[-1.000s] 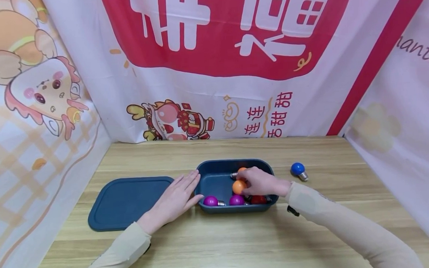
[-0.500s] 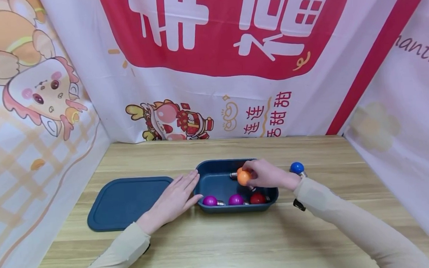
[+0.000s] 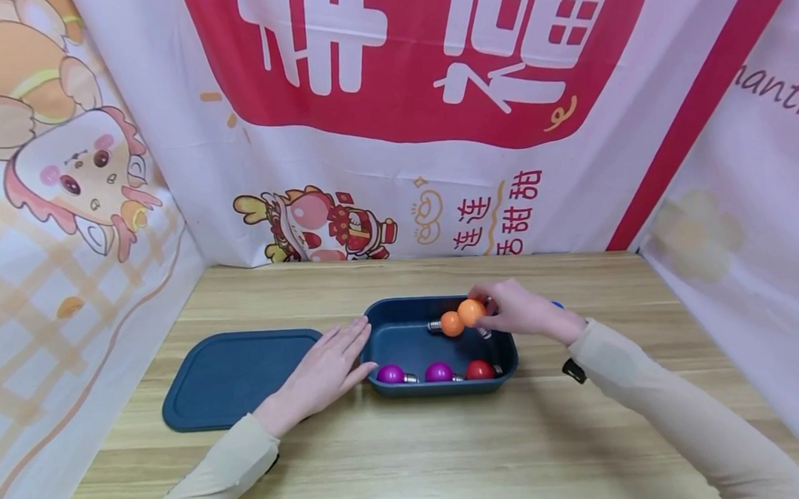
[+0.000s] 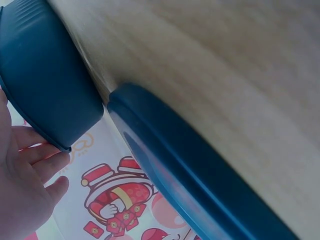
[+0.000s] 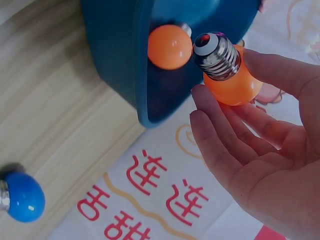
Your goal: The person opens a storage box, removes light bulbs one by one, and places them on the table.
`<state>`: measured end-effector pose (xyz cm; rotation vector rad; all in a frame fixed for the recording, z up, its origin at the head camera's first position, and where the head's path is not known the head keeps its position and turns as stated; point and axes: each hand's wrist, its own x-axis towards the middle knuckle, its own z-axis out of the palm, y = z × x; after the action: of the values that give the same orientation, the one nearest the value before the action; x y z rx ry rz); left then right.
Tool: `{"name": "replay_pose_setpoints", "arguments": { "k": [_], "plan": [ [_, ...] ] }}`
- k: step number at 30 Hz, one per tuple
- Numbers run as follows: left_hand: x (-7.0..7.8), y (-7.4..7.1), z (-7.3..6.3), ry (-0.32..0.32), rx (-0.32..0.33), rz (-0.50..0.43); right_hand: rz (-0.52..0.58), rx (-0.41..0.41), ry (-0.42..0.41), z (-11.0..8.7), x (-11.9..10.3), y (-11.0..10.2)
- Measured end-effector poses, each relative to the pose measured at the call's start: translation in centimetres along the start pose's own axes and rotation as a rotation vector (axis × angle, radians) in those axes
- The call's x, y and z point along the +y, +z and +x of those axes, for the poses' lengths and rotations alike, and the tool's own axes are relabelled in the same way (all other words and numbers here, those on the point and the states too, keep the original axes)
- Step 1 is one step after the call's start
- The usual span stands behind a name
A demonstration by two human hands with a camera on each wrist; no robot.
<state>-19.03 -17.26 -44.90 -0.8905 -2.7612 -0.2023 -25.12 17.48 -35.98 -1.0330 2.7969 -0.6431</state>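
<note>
My right hand (image 3: pixel 525 311) pinches an orange light bulb (image 3: pixel 471 312) over the back right of a dark blue box (image 3: pixel 441 389). In the right wrist view the held bulb's metal screw base (image 5: pixel 220 60) points up and away from the palm. A second orange bulb (image 3: pixel 452 323) lies inside the box, just left of the held one. Along the box's front wall sit two purple bulbs, one at the left (image 3: pixel 390 374) and one in the middle (image 3: pixel 439 372), plus a red bulb (image 3: pixel 479 370). My left hand (image 3: pixel 324 370) rests its straight fingers against the box's left end, fingertips at the rim.
A flat dark blue lid (image 3: pixel 240 378) lies on the wooden table (image 3: pixel 397 461) left of the box, partly under my left hand in this view. To the box's right is a blue bulb (image 5: pixel 25 197), mostly hidden behind my right wrist in the head view. Printed cloth (image 3: pixel 340 154) hangs behind.
My right hand has lifted the orange bulb from the box's middle and carried it back and right, uncovering the red bulb and other orange bulb. The left hand stays still.
</note>
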Motion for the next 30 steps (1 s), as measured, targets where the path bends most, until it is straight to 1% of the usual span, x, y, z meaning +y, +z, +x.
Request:
{"name": "replay_pose_setpoints", "arguments": {
  "k": [3,6,10,14,22,30],
  "plan": [
    [0.1,0.0,0.0,-0.002,0.0,-0.003,0.008,0.02,0.006,-0.3,0.5,-0.5],
    [0.1,0.0,0.0,-0.003,0.0,-0.009,0.028,0.028,0.041,-0.6,0.9,-0.8],
    [0.2,0.0,-0.1,-0.004,-0.002,-0.013,0.024,0.047,0.079,-1.1,1.6,-1.4],
    [0.1,0.0,0.0,-0.003,0.002,-0.009,0.016,0.073,0.098,-1.5,2.1,-2.0],
    [0.1,0.0,0.1,-0.003,0.006,-0.002,0.031,0.087,0.144,-2.3,3.3,-3.0],
    [0.0,0.1,0.0,0.006,0.018,0.011,0.074,0.078,0.257,-3.3,4.8,-3.9]
  ]
}}
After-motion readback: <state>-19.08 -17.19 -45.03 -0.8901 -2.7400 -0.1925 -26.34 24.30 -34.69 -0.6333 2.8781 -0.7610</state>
